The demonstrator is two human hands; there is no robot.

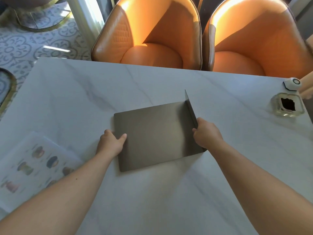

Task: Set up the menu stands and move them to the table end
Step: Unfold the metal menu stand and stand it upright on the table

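A grey-brown L-shaped menu stand lies in the middle of the white marble table, its large panel flat and its narrow flap standing up along the right side. My left hand grips the panel's left edge, thumb on top. The upright flap's near end is pinched in my right hand. A printed menu sheet with pictures of pastries lies flat at the near left of the table, apart from the stand.
Two orange leather chairs stand behind the table's far edge. At the right edge sit a glass ashtray-like dish and a white round gadget. A gold-rimmed object lies off the left side, over the patterned floor.
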